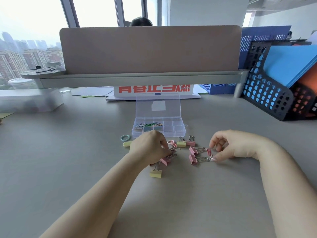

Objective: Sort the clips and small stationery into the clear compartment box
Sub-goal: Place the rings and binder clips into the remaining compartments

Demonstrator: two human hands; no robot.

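Grey desk (68,152); clear compartment box (180,133), lid open, sits beyond both hands, nearer the left. Left hand (149,146) curled over pink binder clips (165,160); grip hidden, can't tell. Right hand (229,145) pinches small clip (212,157) thumb-to-forefinger; box lies forward-left of it. Compartment contents blurry.

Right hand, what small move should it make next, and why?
Probably close the right hand on the small paper clip at its fingertips and lift it toward the open clear box, where a left-side compartment already holds coloured paper clips. Whether the fingers already pinch it is unclear.
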